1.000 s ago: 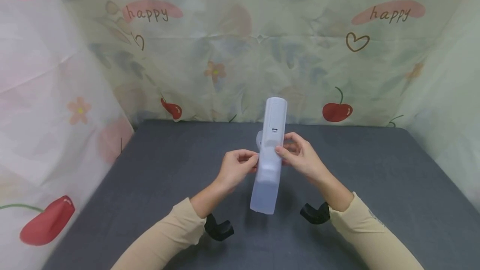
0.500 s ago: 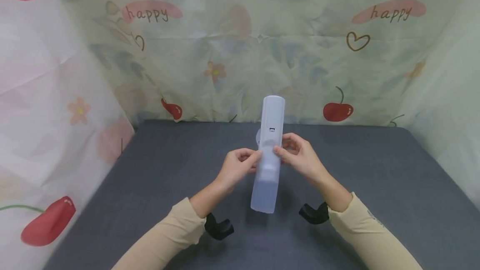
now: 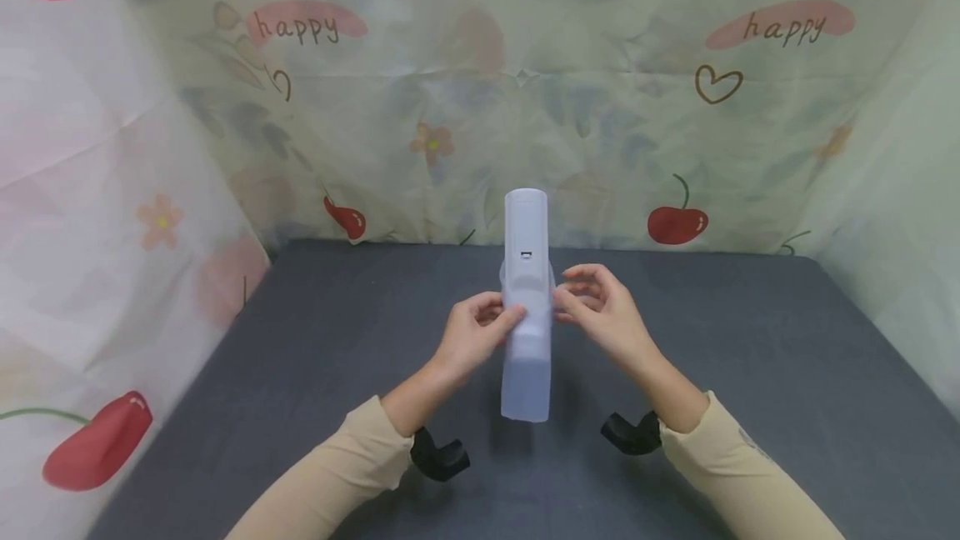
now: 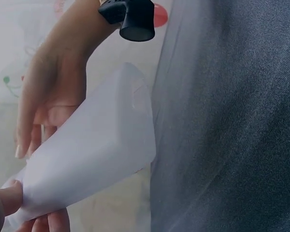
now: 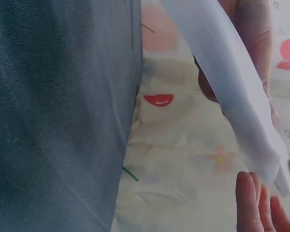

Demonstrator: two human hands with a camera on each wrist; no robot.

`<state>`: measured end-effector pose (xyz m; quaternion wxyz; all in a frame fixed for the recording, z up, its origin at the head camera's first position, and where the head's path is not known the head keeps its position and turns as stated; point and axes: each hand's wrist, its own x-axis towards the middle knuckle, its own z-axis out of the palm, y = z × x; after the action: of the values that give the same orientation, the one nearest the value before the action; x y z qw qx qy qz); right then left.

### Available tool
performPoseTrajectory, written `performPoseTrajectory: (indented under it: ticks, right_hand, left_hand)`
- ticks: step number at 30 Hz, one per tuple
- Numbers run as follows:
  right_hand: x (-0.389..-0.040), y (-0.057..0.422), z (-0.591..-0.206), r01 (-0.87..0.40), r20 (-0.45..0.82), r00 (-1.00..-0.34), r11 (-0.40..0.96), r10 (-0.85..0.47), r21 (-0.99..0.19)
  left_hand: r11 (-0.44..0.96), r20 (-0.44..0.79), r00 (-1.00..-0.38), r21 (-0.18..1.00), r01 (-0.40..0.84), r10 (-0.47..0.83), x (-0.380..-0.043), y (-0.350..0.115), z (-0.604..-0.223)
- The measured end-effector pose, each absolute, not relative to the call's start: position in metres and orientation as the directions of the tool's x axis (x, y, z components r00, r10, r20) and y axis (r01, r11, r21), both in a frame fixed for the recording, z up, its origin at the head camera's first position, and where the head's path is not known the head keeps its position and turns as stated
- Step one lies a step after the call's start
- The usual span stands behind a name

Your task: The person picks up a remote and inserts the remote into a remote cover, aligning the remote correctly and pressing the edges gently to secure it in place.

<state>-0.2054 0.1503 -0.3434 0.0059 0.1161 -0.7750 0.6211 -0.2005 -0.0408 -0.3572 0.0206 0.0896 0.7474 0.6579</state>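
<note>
A long, pale white plastic device [image 3: 527, 307] is held up over the table, nearly vertical in the head view. It has a small dark port in its upper part and a translucent, boxier lower end. A clear rounded piece shows behind its middle. My left hand [image 3: 474, 327] grips it from the left, thumb across the front and fingers behind. My right hand [image 3: 611, 315] is at its right edge, fingers loosely bent. In the left wrist view the right hand [image 4: 53, 92] stands beside the device [image 4: 92, 140] with its fingers extended, while the left thumb [image 4: 10, 197] presses its end.
A dark grey cloth covers the table [image 3: 360, 290]. Behind it and at the sides hang curtains [image 3: 525, 107] printed with cherries and flowers. Black wrist mounts [image 3: 441, 458] stick out below both sleeves.
The device has shifted left and turned from a tilt to nearly upright. My left thumb has come further across its front. My right thumb has come off its front face.
</note>
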Motion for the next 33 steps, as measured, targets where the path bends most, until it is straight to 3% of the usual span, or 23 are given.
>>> performPoseTrajectory:
  ticks: [8, 19, 33]
  right_hand:
    - [-0.199, 0.151, -0.349, -0.178, 0.104, -0.967, 0.322, -0.233, -0.93]
    - [-0.197, 0.145, -0.35, -0.185, 0.098, -0.97, 0.409, -0.224, -0.894]
    - [-0.193, 0.141, -0.343, -0.217, 0.161, -0.973, 0.41, -0.167, -0.886]
  left_hand:
    - [0.1, 0.136, -0.983, 0.984, 0.149, 0.122, -0.202, -0.042, -0.358]
    - [0.192, 0.162, -0.962, 0.96, 0.205, 0.219, -0.2, -0.044, -0.361]
    - [0.189, 0.216, -0.927, 0.941, 0.281, 0.306, -0.198, -0.045, -0.353]
